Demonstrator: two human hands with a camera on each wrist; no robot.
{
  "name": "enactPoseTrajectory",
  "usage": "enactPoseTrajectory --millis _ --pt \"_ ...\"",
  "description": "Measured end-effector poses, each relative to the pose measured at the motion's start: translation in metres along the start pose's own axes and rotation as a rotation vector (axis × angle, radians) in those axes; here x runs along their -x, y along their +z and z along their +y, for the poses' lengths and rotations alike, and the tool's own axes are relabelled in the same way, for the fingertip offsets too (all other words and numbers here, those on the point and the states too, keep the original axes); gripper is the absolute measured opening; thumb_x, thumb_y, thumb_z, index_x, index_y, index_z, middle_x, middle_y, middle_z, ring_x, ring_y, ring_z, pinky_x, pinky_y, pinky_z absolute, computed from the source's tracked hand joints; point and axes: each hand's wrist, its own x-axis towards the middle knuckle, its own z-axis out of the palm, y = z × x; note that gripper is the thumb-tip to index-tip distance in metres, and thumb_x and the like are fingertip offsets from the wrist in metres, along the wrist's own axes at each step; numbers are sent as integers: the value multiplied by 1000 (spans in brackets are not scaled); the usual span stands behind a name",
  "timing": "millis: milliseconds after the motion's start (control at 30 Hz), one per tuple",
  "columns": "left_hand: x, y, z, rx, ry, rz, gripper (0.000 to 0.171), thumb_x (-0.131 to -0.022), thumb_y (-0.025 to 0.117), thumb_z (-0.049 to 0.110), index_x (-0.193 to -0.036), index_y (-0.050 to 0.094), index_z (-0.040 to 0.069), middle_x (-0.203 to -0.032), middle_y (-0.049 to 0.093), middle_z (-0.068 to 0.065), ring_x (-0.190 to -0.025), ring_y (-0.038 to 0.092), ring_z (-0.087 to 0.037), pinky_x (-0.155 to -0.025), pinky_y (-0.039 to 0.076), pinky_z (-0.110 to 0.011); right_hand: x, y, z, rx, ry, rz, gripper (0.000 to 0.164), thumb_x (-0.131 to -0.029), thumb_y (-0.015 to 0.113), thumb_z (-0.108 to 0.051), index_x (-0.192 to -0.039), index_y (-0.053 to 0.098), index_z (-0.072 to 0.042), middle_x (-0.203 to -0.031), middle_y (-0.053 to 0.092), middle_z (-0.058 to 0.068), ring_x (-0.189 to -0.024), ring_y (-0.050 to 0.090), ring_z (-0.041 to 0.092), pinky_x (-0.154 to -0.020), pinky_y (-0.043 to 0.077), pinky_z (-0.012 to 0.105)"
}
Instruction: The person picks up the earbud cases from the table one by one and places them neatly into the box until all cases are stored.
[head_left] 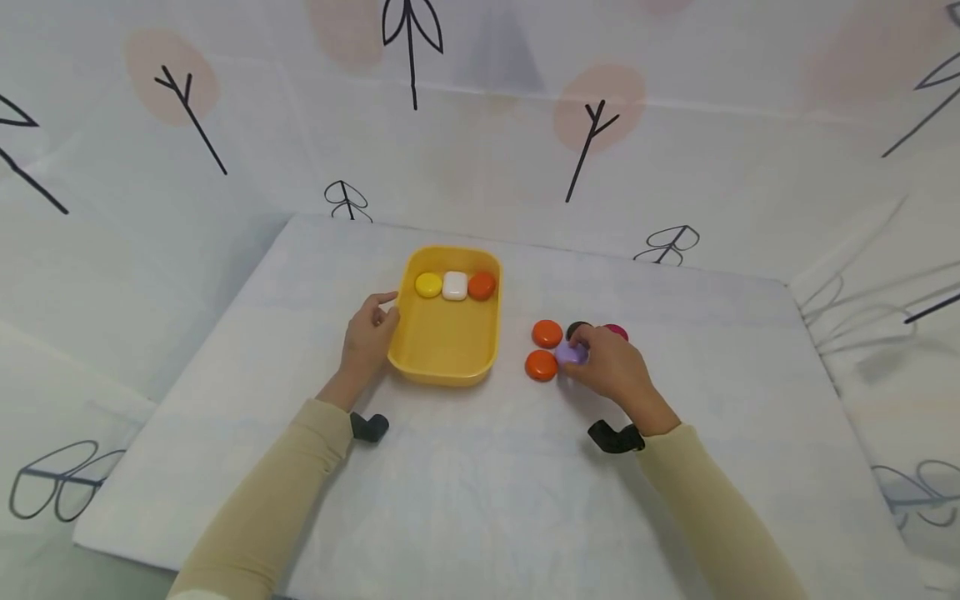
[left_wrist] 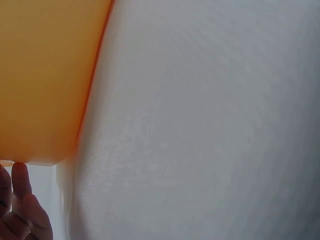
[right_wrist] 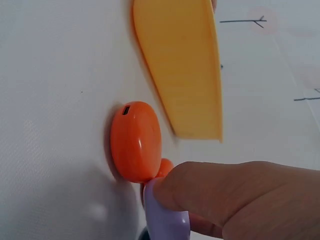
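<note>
A yellow tray (head_left: pixel 442 343) lies on the white-covered table. Inside it, along the far end, are a yellow round piece (head_left: pixel 428 285), a white squarish piece (head_left: pixel 454 286) and an orange round piece (head_left: pixel 482 286). My left hand (head_left: pixel 370 337) is at the tray's left side, fingertips touching its outer wall. Over to the right, my right hand (head_left: pixel 611 362) pinches a glossy lavender rounded case (right_wrist: pixel 167 217) between thumb and fingers. Right beside that case stands an orange rounded case (right_wrist: pixel 136 142) with a small dark slot.
Another orange case (head_left: pixel 547 334) lies just behind the nearer one. A black case (head_left: pixel 577 330) and a magenta case (head_left: pixel 617 332) sit behind my right hand, partly covered by it. Patterned cloth (head_left: pixel 480 150) hangs behind and beside the table.
</note>
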Motion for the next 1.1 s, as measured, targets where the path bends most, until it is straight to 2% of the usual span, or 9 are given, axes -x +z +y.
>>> enactPoseTrajectory --millis 400,567,833,933,1100 --pt "1 0 -3 7 0 3 40 -96 46 37 -134 52 26 -80 48 -5 -66 45 -21 -56 38 -26 -4 5 3 44 6 0 34 -80 73 -29 -104 64 -6 -85 64 8 -75 54 23 -59 45 31" --pt "0 0 -4 13 17 8 40 -96 46 38 -133 53 26 -79 48 -4 -64 44 -20 -54 37 -26 -4 6 3 50 22 -10 35 -81 73 -29 -106 64 -6 -88 64 9 -77 55 24 -60 47 32" --pt "-2 1 -5 9 4 7 39 -97 46 37 -133 53 25 -78 47 -4 -65 44 -21 -55 37 -26 -5 11 4 49 37 -30 36 -81 72 -29 -108 63 -6 -90 64 10 -78 56 24 -60 48 32" --pt "-2 2 -5 16 -17 4 38 -97 45 38 -129 57 22 -81 50 -6 -68 45 -21 -58 38 -27 -6 12 5 50 31 -23 36 -81 72 -29 -107 62 -7 -89 64 9 -78 55 24 -60 47 32" --pt "-4 1 -5 40 -65 -19 40 -96 42 42 -118 62 16 -96 60 -6 -84 50 -21 -70 41 -30 -7 13 5 57 17 -3 36 -80 72 -29 -106 61 -8 -90 63 9 -80 56 25 -63 49 35"
